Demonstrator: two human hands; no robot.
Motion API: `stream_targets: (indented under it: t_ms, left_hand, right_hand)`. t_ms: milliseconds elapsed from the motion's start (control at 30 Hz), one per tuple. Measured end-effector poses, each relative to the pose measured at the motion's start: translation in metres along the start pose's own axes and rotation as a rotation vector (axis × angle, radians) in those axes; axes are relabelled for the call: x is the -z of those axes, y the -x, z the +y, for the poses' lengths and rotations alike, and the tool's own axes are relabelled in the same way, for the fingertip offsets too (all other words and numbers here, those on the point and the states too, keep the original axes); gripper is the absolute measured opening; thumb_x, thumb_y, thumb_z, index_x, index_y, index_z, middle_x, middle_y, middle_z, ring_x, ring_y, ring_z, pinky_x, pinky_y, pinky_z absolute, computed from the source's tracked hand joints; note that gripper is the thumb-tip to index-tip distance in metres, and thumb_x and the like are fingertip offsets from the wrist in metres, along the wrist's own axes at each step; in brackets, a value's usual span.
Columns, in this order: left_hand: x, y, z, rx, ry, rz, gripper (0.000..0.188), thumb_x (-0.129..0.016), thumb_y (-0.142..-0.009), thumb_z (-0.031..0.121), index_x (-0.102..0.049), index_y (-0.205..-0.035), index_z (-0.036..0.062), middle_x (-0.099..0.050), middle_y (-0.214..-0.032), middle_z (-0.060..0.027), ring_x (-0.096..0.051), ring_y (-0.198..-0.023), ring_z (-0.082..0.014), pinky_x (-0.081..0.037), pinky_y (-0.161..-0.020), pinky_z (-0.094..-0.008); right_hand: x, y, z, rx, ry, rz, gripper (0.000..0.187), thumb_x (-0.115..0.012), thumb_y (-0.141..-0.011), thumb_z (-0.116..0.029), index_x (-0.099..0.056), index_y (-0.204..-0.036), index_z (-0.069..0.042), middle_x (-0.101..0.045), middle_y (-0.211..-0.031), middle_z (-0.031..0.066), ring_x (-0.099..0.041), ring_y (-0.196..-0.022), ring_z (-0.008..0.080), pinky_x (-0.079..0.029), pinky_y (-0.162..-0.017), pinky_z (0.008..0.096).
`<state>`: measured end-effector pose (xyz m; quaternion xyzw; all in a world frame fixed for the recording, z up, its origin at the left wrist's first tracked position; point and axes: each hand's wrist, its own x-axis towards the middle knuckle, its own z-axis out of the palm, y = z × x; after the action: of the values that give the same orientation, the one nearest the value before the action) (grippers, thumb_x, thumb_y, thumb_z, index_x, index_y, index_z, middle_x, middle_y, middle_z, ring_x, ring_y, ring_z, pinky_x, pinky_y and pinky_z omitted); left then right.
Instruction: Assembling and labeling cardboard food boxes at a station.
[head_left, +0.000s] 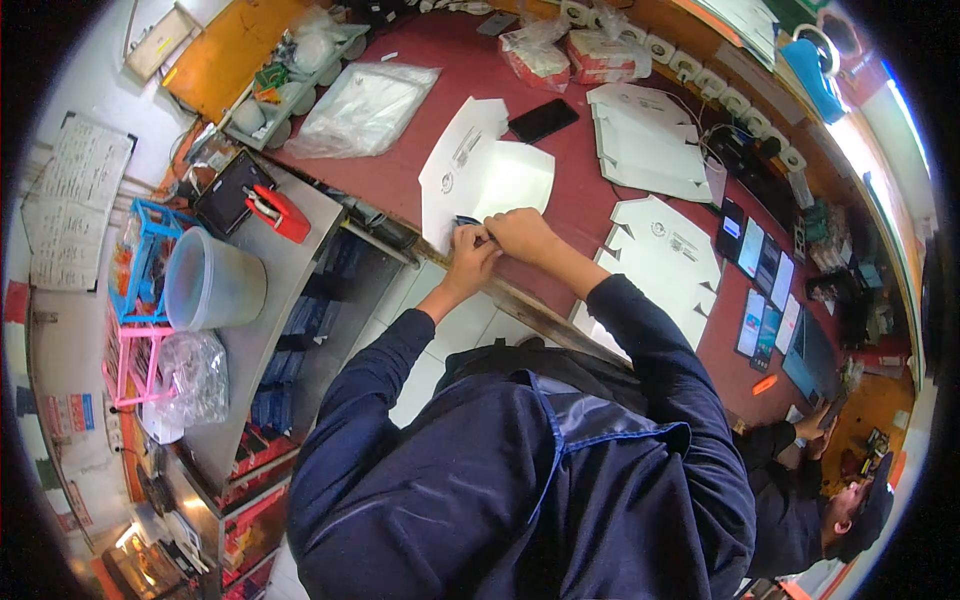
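Observation:
A partly folded white cardboard sheet [455, 170] lies on the dark red tabletop, its right panel curving upward. My left hand [470, 262] is closed at the sheet's near corner, fingertips pinched together. Pressed close beside it, my right hand [522, 235] is also closed on the near edge of the same sheet. A small dark piece [466, 220] shows just above my left fingertips; its kind cannot be made out. Beyond the sheet lies a black phone [543, 121]. To the right are more flat white cardboard sheets [665, 262] with notched edges.
Plastic sleeves [365, 105] lie at the far left of the table. Several phones [762, 262] rest on the right side, near an orange object [764, 385]. A translucent bucket [212, 280] stands on the left counter. Another person [815, 500] works at the lower right.

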<state>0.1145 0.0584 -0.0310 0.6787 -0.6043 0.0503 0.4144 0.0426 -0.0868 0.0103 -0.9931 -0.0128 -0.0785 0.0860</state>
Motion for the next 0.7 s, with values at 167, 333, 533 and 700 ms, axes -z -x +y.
stream_targets:
  t_ms: [167,333,533,700]
  left_hand:
    - [0.007,-0.005,-0.006,-0.038,-0.017,-0.049,0.015,-0.067,-0.07,0.007,-0.063,-0.084,0.0063,-0.049,-0.096,-0.0107,-0.045,-0.092,-0.03,-0.038,-0.08,-0.0395]
    - [-0.004,-0.001,-0.024,-0.1,-0.022,-0.005,0.017,-0.069,-0.068,0.007,-0.062,-0.084,0.0056,-0.054,-0.093,-0.0113,-0.049,-0.087,-0.0295,-0.04,-0.076,-0.0397]
    - [-0.02,0.01,0.014,-0.259,-0.03,0.054,0.048,-0.076,-0.063,0.017,-0.053,-0.103,0.0038,-0.049,-0.106,-0.0167,-0.045,-0.097,-0.033,-0.035,-0.086,-0.0429]
    - [-0.089,-0.027,0.124,-0.439,0.388,-0.509,0.075,-0.079,-0.06,0.027,-0.043,-0.121,0.0048,-0.041,-0.123,-0.019,-0.035,-0.117,-0.0338,-0.032,-0.095,-0.0445]
  right_hand:
    - [-0.005,0.006,-0.001,0.015,-0.073,-0.036,0.022,-0.06,-0.075,-0.025,-0.055,-0.088,-0.007,-0.063,-0.077,0.012,-0.064,-0.072,0.0295,-0.05,-0.06,0.0406]
    - [-0.002,0.004,0.005,0.032,-0.106,-0.123,0.027,-0.053,-0.081,-0.029,-0.055,-0.093,-0.005,-0.064,-0.08,0.014,-0.064,-0.074,0.0328,-0.049,-0.064,0.0443]
    - [0.041,0.068,-0.02,-0.169,-0.211,0.544,0.051,-0.054,-0.082,-0.033,-0.045,-0.125,-0.005,-0.052,-0.105,0.0148,-0.049,-0.098,0.0308,-0.038,-0.083,0.0414]
    - [0.045,0.209,-0.03,-0.848,-0.117,1.126,0.042,-0.061,-0.079,-0.012,-0.048,-0.117,-0.002,-0.051,-0.103,0.0153,-0.049,-0.095,0.0307,-0.039,-0.085,0.0396]
